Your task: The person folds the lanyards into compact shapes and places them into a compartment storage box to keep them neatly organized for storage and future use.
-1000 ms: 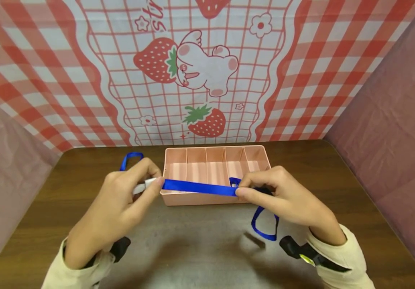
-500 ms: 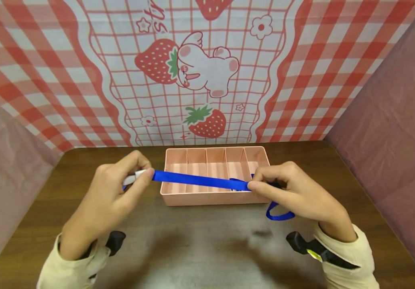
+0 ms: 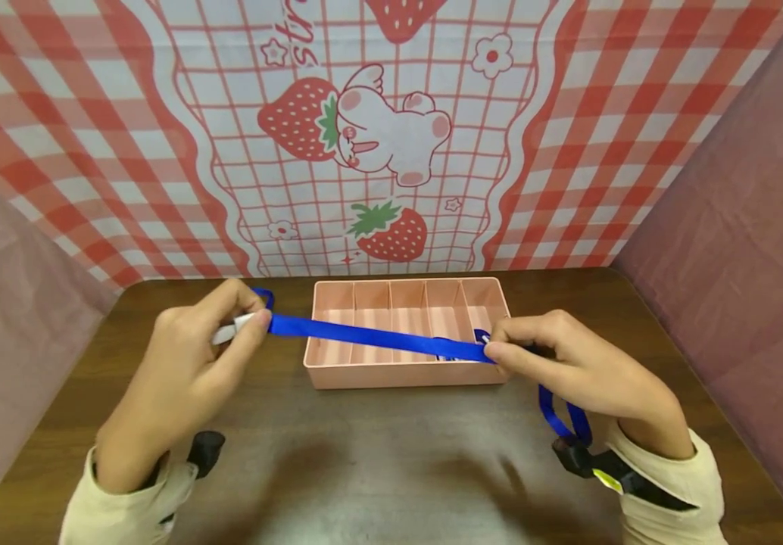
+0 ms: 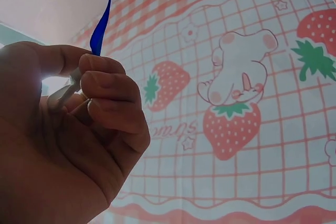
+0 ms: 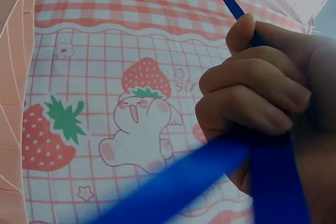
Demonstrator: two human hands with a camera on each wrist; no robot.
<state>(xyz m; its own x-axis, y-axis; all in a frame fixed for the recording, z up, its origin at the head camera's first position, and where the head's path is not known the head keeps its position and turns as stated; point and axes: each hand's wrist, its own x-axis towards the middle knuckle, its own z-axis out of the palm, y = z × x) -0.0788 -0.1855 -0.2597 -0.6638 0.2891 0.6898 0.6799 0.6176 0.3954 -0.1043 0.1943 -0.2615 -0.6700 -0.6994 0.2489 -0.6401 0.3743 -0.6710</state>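
Observation:
A flat blue ribbon [image 3: 371, 337] stretches almost straight between the two hands in the head view. My left hand [image 3: 190, 367] pinches its left end between thumb and fingers, together with a small whitish-grey piece [image 3: 226, 333] whose kind is unclear. The right hand [image 3: 585, 371] pinches the ribbon farther along, thumb in front. In the right wrist view its fingers curl round the blue ribbon [image 5: 281, 182], and slack lengths hang below. A pink divided box [image 3: 398, 376] stands beyond the stretched length, with small blue-and-white bits showing at its right part, partly hidden.
Underneath is a dark brown table [image 3: 364, 477]. A red-and-white strawberry-print cloth [image 3: 391, 136] hangs behind it, with pinkish cloth walls [image 3: 725, 197] at both sides. Each wrist carries a black camera mount [image 3: 572, 458].
My hands have moved apart, the left one leftward and slightly up, the right one rightward. A longer stretch of ribbon now spans between them. The hanging loop on the right has shifted rightward.

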